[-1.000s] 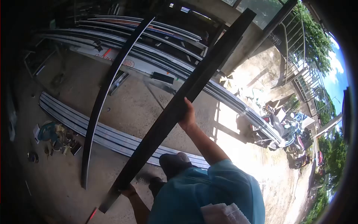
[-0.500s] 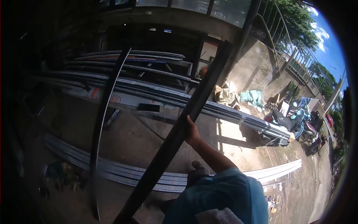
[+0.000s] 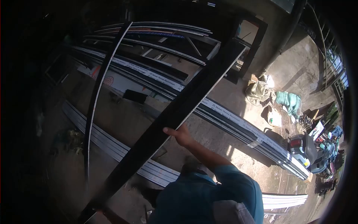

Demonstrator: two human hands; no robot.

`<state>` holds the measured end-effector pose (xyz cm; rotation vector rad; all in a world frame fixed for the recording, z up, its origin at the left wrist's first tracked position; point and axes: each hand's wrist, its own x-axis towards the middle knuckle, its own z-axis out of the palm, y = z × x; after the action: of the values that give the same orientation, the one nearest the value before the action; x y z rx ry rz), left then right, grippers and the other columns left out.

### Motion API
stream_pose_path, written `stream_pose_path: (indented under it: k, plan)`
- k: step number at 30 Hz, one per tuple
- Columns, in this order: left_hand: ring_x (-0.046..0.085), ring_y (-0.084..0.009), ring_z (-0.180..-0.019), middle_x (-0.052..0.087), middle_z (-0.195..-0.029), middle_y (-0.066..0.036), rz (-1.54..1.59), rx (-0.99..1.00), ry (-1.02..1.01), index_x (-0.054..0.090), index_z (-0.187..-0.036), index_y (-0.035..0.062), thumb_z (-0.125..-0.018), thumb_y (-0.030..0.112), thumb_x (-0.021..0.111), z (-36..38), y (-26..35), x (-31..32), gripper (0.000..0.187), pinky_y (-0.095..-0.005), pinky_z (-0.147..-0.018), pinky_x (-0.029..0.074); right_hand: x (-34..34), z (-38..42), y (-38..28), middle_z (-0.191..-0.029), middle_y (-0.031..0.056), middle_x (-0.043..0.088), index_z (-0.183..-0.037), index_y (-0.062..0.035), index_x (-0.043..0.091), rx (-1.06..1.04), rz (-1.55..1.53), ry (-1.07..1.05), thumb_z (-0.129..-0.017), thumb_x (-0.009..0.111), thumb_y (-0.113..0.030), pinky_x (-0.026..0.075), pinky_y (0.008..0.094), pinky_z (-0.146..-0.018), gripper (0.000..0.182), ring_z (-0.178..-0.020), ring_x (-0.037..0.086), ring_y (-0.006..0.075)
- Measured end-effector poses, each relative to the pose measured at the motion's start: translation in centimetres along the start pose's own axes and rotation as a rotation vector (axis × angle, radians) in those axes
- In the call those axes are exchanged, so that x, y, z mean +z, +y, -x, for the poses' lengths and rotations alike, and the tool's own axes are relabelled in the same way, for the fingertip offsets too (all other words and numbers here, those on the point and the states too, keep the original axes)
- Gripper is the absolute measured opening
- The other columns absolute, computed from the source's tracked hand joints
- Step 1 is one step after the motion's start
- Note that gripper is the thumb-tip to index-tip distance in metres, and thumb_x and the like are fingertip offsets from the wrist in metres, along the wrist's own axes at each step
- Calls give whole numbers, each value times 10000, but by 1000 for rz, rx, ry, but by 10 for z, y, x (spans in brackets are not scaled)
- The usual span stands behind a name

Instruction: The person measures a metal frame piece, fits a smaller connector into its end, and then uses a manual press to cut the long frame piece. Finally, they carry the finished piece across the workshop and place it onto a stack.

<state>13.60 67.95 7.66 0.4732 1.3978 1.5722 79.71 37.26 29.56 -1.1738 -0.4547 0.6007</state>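
A long, dark aluminium profile slants across the middle, from the upper right to the lower left. My right hand is closed around its right edge near the middle, thumb lying over the dark face. Down in shadow at the lower end, my left hand is against the same profile; it shows only in part, and its fingers look wrapped around the edge. To the left, a second thin dark bar with a pale edge crosses the view, apart from both hands.
Beyond the held profile, a stack of long labelled aluminium profiles runs toward a parked motorbike. White lengths lie low on the ground. Sacks sit by the wall. A rack with more bars stands behind.
The view has tilted down and shifted. The held profile now shows a broader face and pale edge. My left hand has come into view at its lower end.
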Motion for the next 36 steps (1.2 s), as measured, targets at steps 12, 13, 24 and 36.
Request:
stream_pose_path:
  k: [12, 13, 24, 36]
  plan:
    - [419, -306, -1395, 458, -1509, -130, -20, 356, 157, 450, -1460, 33, -998, 623, 383, 82, 303, -203, 752, -468, -1196, 250, 41, 55, 43, -1155, 116, 650, -1167, -11, 572, 529, -587, -119, -955, 628, -170, 467, 424, -1003, 272, -1115, 611, 234]
    - [415, -306, -1399, 454, -1513, -129, 1, 369, 144, 448, -1461, 33, -999, 620, 384, 78, 320, -223, 750, -467, -1197, 249, 59, 73, 50, -1139, 105, 653, -1158, -26, 566, 602, -578, -136, -965, 621, -173, 474, 447, -1008, 249, -1106, 617, 235]
    - [265, -293, -1477, 317, -1596, -136, 182, 210, 421, 365, -1517, 92, -1006, 617, 357, 129, 326, -242, 733, -455, -1220, 146, 63, 218, 256, -1224, 90, 606, -1238, -108, 545, 1176, -625, -105, -963, 571, -134, 411, 506, -1046, 277, -1205, 545, 264]
    - [305, -341, -1446, 262, -1609, -147, 436, -142, 154, 266, -1550, 74, -929, 750, 363, 213, -1, -100, 923, -496, -1190, 245, 110, 213, 195, -1530, 228, 351, -1517, -18, 277, -29, 1195, -1043, -739, 800, -483, 213, 586, -1163, 1047, -1436, 304, 392]
